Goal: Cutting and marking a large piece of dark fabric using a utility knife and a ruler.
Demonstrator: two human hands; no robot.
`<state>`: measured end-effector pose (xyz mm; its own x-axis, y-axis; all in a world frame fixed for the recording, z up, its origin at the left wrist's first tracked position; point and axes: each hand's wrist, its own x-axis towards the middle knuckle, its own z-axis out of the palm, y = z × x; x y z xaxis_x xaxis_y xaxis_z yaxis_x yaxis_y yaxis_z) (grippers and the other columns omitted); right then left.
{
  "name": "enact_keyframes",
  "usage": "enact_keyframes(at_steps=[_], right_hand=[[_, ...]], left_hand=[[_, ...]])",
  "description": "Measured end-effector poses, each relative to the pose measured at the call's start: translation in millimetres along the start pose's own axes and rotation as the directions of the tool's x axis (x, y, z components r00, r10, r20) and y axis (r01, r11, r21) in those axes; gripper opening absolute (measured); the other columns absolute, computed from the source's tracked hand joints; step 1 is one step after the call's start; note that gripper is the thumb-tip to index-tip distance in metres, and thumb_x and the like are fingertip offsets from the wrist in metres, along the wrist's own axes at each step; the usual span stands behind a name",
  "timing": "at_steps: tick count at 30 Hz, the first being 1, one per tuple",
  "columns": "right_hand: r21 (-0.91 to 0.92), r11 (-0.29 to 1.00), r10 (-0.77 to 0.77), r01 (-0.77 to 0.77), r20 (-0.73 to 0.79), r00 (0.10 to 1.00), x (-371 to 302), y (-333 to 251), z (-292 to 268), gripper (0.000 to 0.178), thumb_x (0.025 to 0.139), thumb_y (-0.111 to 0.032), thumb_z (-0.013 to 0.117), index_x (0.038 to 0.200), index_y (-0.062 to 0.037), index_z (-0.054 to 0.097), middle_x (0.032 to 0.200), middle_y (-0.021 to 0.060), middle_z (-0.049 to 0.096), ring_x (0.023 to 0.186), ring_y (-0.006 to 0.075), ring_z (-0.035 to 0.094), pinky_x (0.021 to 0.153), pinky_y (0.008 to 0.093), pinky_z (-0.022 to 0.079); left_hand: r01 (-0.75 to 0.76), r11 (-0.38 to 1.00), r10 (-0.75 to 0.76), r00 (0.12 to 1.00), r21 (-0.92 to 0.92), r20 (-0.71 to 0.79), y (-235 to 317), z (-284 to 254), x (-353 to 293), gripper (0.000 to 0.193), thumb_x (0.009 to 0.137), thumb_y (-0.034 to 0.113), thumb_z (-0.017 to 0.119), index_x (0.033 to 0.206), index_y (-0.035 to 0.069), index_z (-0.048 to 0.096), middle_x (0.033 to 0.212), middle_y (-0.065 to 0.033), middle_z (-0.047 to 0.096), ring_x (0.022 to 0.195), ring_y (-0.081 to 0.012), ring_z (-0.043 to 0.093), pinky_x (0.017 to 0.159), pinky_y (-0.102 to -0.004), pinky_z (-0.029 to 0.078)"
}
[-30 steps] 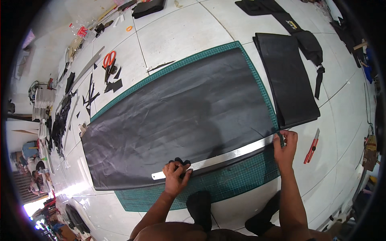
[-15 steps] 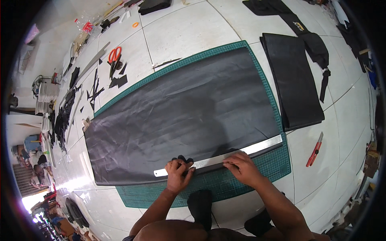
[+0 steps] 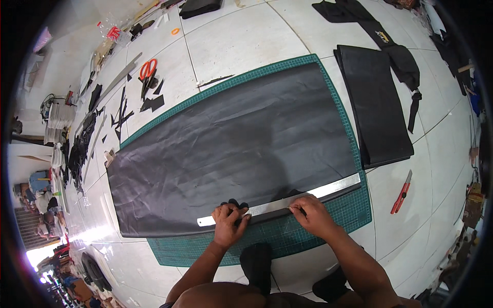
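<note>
A broad sheet of black fabric [image 3: 221,149] lies across a green cutting mat [image 3: 262,238], wrinkled toward its left end. Along the near edge of the fabric runs a metal ruler [image 3: 328,189]. My left hand [image 3: 229,226] is closed over the ruler near its left end, fingers bent and pressing down; a dark rounded patch, perhaps shadow, shows just beyond the fingertips. Farther right, my right hand [image 3: 310,213] is closed in a pinch at the ruler's near edge, over the fabric border. What lies between its fingertips is hidden.
A red utility knife [image 3: 401,192] lies on the tiled floor at right, below folded black fabric [image 3: 375,102]. Orange-handled scissors [image 3: 148,72] and black scraps [image 3: 152,103] lie at upper left. A metal clip [image 3: 109,158] sits at the sheet's left corner. My feet are at the mat's near edge.
My right hand has shifted slightly right along the ruler's near edge. My left hand, the ruler and the fabric look the same, apart from a slight shift of the whole view.
</note>
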<state>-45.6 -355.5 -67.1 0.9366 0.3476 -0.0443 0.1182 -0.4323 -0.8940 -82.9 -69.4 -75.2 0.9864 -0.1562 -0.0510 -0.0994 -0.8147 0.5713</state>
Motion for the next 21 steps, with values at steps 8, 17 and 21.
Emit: enact_keyframes(at_steps=[8, 17, 21], right_hand=[[-0.051, 0.998, -0.044, 0.044, 0.01, 0.999, 2.1, 0.4, 1.0, 0.01, 0.088, -0.01, 0.066, 0.093, -0.0039, 0.059, 0.093, 0.0124, 0.067, 0.094, 0.0318, 0.064, 0.089, 0.0434, 0.048], [-0.049, 0.999, -0.021, 0.022, 0.011, 1.0, 2.6, -3.6, 0.0, 0.01, 0.086, -0.007, 0.066, 0.092, -0.0035, 0.058, 0.092, 0.012, 0.067, 0.092, 0.0323, 0.064, 0.089, 0.0435, 0.048], [-0.044, 0.999, -0.01, 0.011, 0.015, 1.0, 3.0, -2.3, 1.0, 0.01, 0.086, -0.007, 0.067, 0.091, -0.0035, 0.059, 0.092, 0.0125, 0.067, 0.092, 0.0317, 0.064, 0.089, 0.0423, 0.049]], left_hand=[[0.017, 1.0, -0.017, 1.0, -0.002, 0.012, -0.5, -0.4, -1.1, 0.028, 0.076, 0.017, 0.079, 0.103, 0.013, 0.074, 0.102, -0.0072, 0.053, 0.101, -0.0268, 0.047, 0.09, -0.0426, 0.033], [-0.001, 1.0, 0.001, 1.0, -0.006, 0.013, -0.4, -0.8, -0.4, 0.025, 0.079, 0.019, 0.078, 0.103, 0.013, 0.073, 0.102, -0.0074, 0.053, 0.101, -0.0263, 0.047, 0.09, -0.0425, 0.033], [-0.007, 1.0, 0.007, 1.0, 0.026, 0.016, -0.2, -0.7, -1.1, 0.027, 0.08, 0.021, 0.077, 0.106, 0.013, 0.072, 0.1, -0.0069, 0.056, 0.101, -0.0265, 0.049, 0.09, -0.0437, 0.033]])
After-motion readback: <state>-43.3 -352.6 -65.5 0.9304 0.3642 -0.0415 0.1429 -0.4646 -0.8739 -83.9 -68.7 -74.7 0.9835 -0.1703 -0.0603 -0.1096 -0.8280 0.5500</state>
